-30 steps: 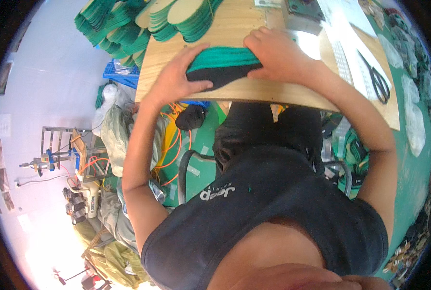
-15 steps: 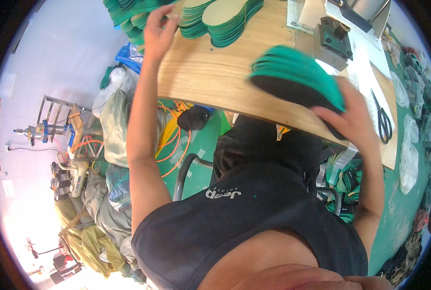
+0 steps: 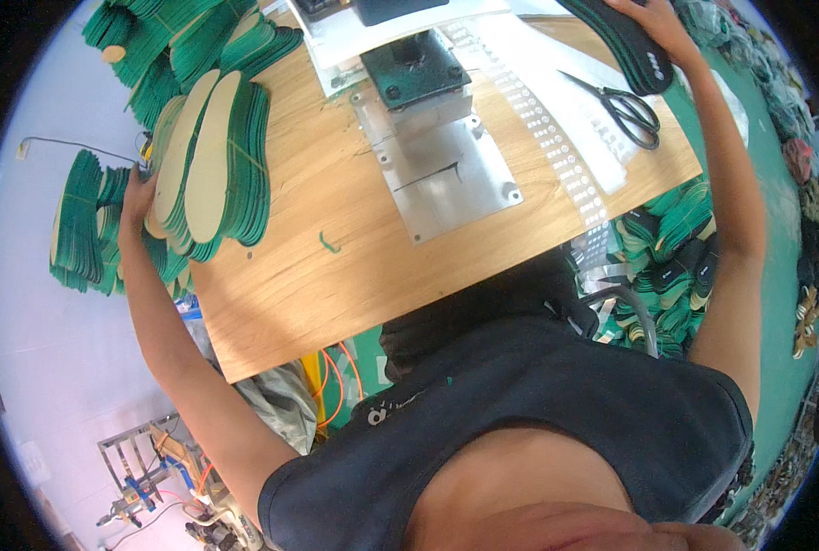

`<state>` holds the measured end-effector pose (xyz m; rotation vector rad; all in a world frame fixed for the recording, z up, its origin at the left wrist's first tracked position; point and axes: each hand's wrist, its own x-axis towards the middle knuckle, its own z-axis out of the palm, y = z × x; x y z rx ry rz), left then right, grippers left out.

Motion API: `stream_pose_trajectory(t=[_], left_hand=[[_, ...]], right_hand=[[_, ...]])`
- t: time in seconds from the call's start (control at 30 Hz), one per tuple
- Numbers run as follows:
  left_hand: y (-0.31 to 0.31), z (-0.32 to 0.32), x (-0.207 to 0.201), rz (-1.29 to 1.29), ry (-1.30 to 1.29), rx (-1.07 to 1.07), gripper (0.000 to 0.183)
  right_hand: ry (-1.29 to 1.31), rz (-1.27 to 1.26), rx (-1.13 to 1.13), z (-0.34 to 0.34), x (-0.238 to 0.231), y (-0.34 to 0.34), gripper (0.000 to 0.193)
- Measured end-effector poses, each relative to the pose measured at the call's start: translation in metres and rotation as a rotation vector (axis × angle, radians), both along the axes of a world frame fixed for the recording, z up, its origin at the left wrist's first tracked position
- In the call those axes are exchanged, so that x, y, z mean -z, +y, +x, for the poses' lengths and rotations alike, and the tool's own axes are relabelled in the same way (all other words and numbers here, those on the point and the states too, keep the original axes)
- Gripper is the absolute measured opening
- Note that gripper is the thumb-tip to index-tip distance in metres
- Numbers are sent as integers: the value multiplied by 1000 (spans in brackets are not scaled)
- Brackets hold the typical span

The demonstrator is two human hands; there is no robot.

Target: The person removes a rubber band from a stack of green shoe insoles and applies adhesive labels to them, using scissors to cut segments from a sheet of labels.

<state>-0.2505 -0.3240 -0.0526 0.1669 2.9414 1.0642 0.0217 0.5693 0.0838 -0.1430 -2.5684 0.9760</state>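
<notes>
My right hand (image 3: 653,26) grips a stack of black insoles (image 3: 632,50) at the far right, above the table's edge. Part of that hand runs out of the top of the view. At the left, my left hand (image 3: 138,196) rests beside a stack of insoles (image 3: 209,165) with pale beige faces and green edges. Its visible fingers look stretched out along the stack's outer side, though some are hidden.
A metal fixture with a dark top block (image 3: 414,69) stands on the wooden table (image 3: 336,285). To its right lie scissors (image 3: 625,115) and a white label strip (image 3: 552,138). More green insole stacks (image 3: 175,41) fill the far left; insoles (image 3: 676,257) lie below the table's right side.
The view has turned, showing more of the table. My right hand has carried the insole stack from the front edge to the far right. My left hand now sits at the beige stack's outer side.
</notes>
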Motion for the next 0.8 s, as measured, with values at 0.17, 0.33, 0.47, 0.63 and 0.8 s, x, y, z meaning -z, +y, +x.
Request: stream_pose_trajectory(t=[0.17,0.33,0.47,0.63,0.8], left_hand=[[-32,14,-19,-347,81,49,74],[39,81,-55,-519,412,-183,66],[45,200,-135,-311,446,-571,67],[28,304,-141,761,784,-426,40],[242,338,-107,960,901,-457,50]], right_hand=[[-122,-76,-22,-92,72,34,60],[48,435,344,-115,107,74,66],[492,183,-41,-63,66,19,45],[636,98,-588,52,47,-126,43],[538,-104,-965,73,17,-290,18]])
